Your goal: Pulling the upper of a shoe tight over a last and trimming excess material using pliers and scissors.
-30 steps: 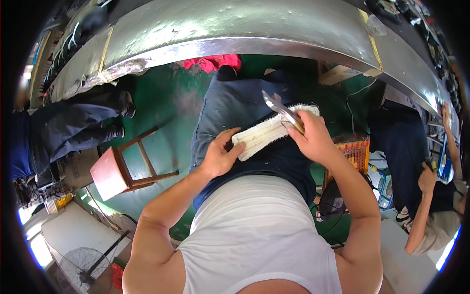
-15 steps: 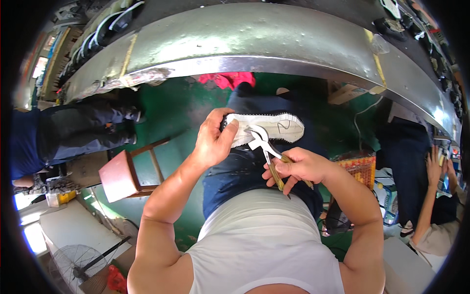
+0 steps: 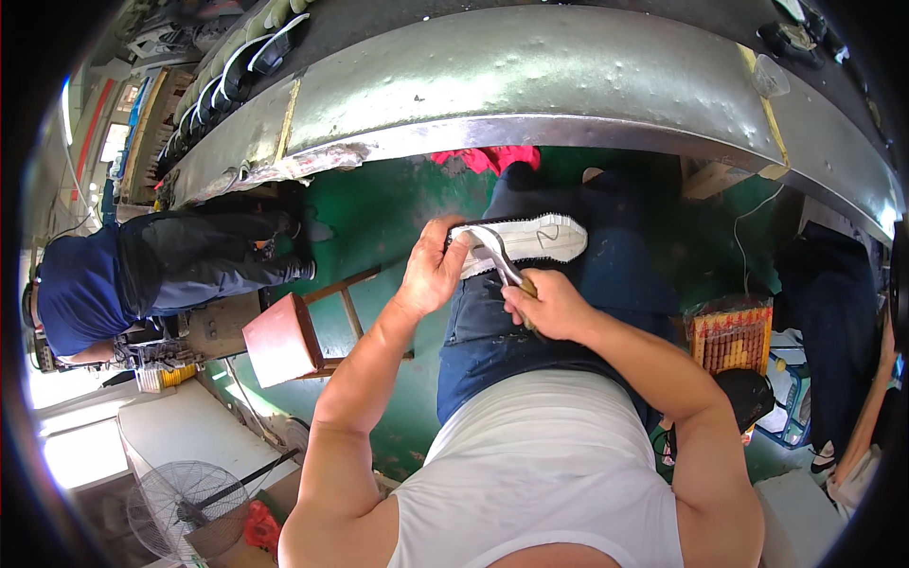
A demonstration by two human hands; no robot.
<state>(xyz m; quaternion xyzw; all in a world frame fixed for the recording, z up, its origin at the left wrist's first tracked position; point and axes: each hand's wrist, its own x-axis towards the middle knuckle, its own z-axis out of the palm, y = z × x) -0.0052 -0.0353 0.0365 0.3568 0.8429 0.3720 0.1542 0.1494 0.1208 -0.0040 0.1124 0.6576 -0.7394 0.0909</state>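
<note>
A shoe rests bottom up over my thighs, its pale underside edged with dark, notched upper material. My left hand grips its left end, thumb pressed on the underside. My right hand is wrapped round the handles of metal pincers. The curved jaws lie over the shoe's underside, close to my left thumb. Whether the jaw tips are clamped on the shoe's edge I cannot tell.
Ahead runs a metal-faced conveyor bench with shoes at its far left. A wooden stool, a standing fan and a person in dark blue are to the left. A beaded seat mat and another person are at right.
The pincers' handles have closed together in my right hand, and the jaws have moved closer to my left thumb. The whole view has shifted, so surroundings appear farther right.
</note>
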